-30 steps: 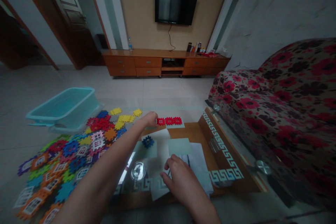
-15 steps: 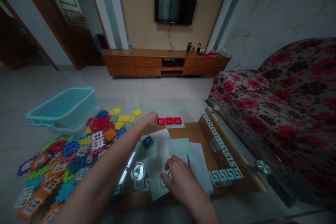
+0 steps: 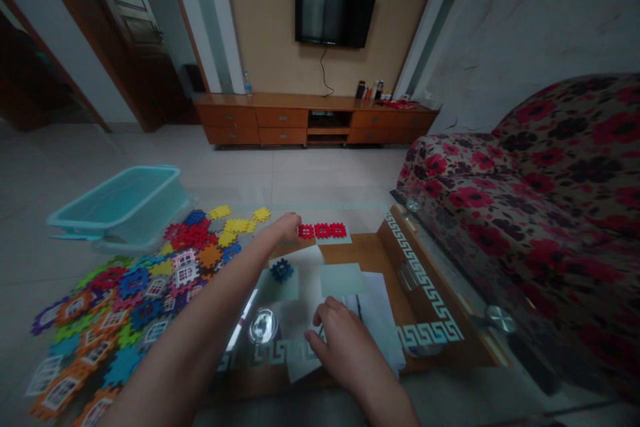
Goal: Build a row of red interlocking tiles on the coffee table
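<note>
Left hand [image 3: 286, 227] stretched far forward over the glass tabletop [image 3: 450, 260], fingers drawn together at the left end of the red tile strip [image 3: 323, 231]; touching it for certain, though whether pinching it or only pressing cannot be told from this angle. Strip of three joined red interlocking tiles, long axis running left to right, lying at the far edge of the table and extending rightward away from the left fingertips. Right hand [image 3: 345, 347] much nearer the body, palm down, fingers loosely curled and resting on the white sheets [image 3: 380, 320], well apart from the strip; left hand plainly the nearer one. Between the two hands, a single blue tile [image 3: 281, 270] on a pale green card [image 3: 343, 279]. Further left, a heap of coloured puzzle tiles [image 3: 135, 293] spread over the table, with a turquoise plastic tub [image 3: 120, 203] beyond it. To the right, a flowered sofa [image 3: 540, 193].
</note>
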The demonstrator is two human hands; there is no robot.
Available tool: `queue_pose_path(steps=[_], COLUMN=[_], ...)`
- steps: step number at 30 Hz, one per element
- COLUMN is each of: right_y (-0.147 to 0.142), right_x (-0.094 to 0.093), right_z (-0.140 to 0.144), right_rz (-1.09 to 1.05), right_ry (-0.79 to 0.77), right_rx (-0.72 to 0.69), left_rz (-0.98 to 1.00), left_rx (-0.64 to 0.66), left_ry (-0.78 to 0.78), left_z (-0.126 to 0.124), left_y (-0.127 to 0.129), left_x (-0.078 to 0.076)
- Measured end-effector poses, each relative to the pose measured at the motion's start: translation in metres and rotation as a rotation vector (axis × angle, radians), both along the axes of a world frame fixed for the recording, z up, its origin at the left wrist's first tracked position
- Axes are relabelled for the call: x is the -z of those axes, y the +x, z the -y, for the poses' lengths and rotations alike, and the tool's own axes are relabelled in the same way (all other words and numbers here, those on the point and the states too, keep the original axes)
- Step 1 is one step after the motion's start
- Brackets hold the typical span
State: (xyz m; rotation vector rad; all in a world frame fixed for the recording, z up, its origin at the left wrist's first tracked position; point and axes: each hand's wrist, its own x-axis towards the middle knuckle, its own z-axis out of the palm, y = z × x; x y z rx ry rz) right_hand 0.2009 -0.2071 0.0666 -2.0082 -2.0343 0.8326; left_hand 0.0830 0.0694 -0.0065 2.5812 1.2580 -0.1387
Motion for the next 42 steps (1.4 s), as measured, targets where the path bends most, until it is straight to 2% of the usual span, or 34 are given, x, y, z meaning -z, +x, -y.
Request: queue_pose_path(steps=[42], right_y=[-0.0011], right_x=[0.0024], right_z=[-0.0004], right_rz=[0.018], right_ry=[0.006], right_rx=[-0.003], left_rz=[0.043], left_rx=[-0.02], left_ry=[-0.027], left_z=[0.0007], left_y=[0.0002], left_x=[-0.0003])
